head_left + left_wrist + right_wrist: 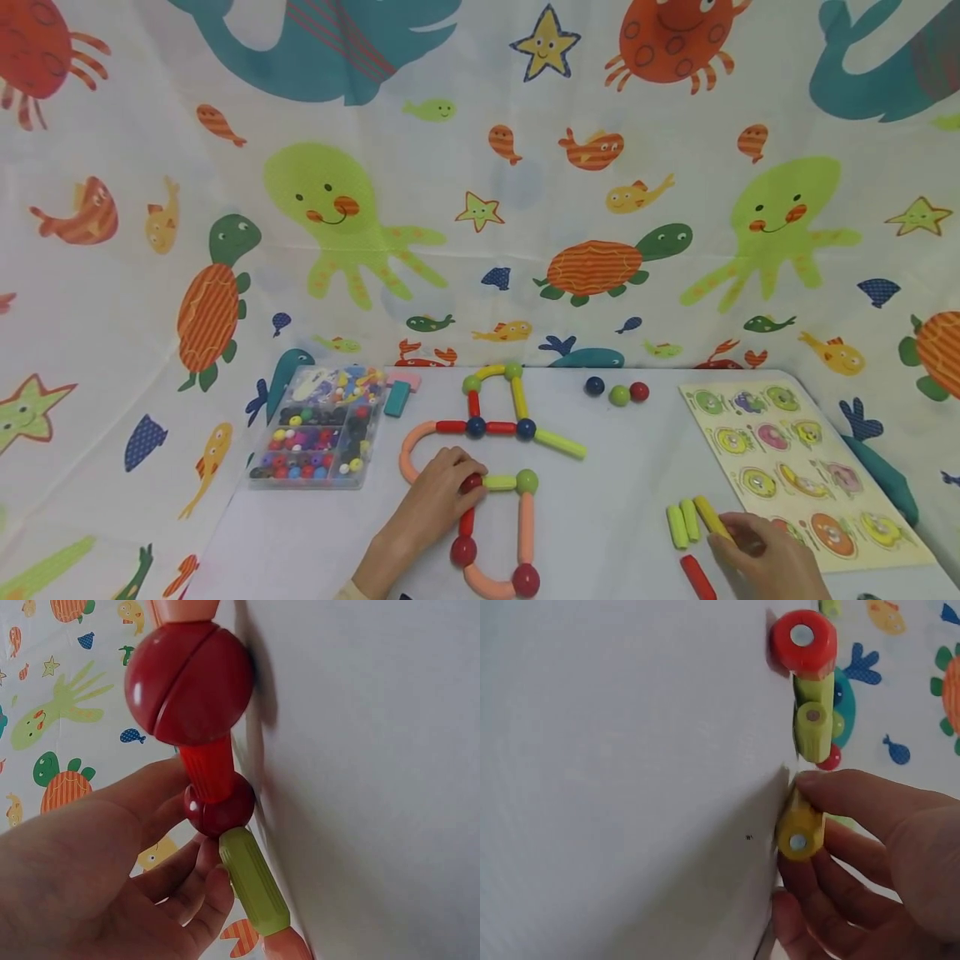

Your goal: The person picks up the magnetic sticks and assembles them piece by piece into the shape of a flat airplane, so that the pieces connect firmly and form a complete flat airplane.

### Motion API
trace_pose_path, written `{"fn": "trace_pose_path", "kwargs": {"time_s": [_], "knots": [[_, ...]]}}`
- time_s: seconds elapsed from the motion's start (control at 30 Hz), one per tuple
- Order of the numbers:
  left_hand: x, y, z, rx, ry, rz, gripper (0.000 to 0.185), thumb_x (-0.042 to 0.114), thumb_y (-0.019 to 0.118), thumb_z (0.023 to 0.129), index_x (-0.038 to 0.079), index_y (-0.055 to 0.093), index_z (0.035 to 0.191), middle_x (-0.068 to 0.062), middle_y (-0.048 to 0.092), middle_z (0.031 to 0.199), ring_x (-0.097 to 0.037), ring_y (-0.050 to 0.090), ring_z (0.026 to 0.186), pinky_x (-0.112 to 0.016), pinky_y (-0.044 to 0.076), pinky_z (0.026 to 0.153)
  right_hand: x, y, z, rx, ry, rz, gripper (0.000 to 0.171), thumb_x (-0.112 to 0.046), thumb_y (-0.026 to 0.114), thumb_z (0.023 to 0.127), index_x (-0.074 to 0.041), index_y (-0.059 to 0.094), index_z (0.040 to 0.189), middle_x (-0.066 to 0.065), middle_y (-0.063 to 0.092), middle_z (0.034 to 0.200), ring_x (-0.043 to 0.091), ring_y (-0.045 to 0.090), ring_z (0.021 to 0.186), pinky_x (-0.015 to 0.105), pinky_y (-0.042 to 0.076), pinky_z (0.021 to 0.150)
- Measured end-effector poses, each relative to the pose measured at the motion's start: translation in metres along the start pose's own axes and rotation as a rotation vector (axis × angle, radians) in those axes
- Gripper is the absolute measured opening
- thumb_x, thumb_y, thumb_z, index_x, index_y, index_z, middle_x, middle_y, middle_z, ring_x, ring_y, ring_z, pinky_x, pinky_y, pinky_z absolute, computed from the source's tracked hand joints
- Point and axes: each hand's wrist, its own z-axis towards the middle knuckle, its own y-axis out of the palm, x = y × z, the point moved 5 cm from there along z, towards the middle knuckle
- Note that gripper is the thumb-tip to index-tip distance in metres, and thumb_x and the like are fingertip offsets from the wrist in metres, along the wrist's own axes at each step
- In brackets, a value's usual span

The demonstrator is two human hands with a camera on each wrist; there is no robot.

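Observation:
A figure of magnetic sticks and balls (495, 429) lies flat on the white table (615, 500). My left hand (459, 483) curls its fingers round a dark red ball (472, 482) at the upper left corner of the figure's lower loop. In the left wrist view this ball (220, 804) joins a red stick (208, 766) and a green stick (255, 881). My right hand (733, 533) pinches a yellow stick (708, 514) at the table's right front. Its end (800, 832) shows between thumb and fingers. Two green sticks (682, 523) and a red stick (697, 577) lie beside it.
A clear box of beads (318, 429) stands at the back left, with a teal block (397, 398) and a pink block (406, 381) beside it. Three loose balls (618, 392) lie at the back. A peg puzzle board (795, 467) covers the right side. A sea-animal cloth hangs behind.

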Motion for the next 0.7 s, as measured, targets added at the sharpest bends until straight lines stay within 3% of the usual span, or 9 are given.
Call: {"fn": "trace_pose_path", "kwargs": {"time_s": [0.2,0.37,0.53,0.7], "knots": [[0.0,-0.001,0.0,0.003,0.002,-0.001,0.031,0.036,0.076,0.091,0.02,0.074,0.118,0.007,0.064,0.107,-0.009,0.05,0.097,-0.022,0.052,0.08,-0.008,-0.017,-0.001,0.146,-0.052,0.006,0.04,-0.022,0.08,0.087,-0.001,0.069,0.12,0.009,0.072,0.102,0.021,0.062,0.087,0.025,0.049,0.07],[0.0,-0.002,0.0,0.001,-0.005,0.002,0.031,0.036,0.077,0.091,0.021,0.074,0.118,0.007,0.063,0.107,-0.008,0.05,0.097,-0.022,0.051,0.079,-0.033,-0.023,-0.004,0.233,-0.227,-0.021,0.034,-0.017,0.079,0.087,-0.009,0.071,0.119,0.004,0.073,0.104,0.005,0.057,0.085,0.016,0.046,0.068],[0.0,-0.001,0.0,0.005,0.002,0.002,0.031,0.036,0.077,0.091,0.021,0.074,0.117,0.007,0.064,0.107,-0.008,0.05,0.097,-0.022,0.051,0.079,-0.073,-0.015,-0.002,0.198,-0.4,0.004,0.03,-0.023,0.082,0.086,-0.021,0.074,0.115,-0.007,0.073,0.104,-0.007,0.056,0.085,0.02,0.052,0.074],[0.0,-0.001,0.001,0.004,0.002,-0.001,0.03,0.035,0.077,0.09,0.021,0.075,0.117,0.008,0.064,0.107,-0.008,0.05,0.097,-0.023,0.052,0.081,-0.109,0.008,0.006,0.039,-0.494,0.089,0.027,-0.028,0.08,0.088,-0.032,0.073,0.114,-0.016,0.071,0.106,-0.003,0.06,0.09,0.023,0.053,0.08]]}}
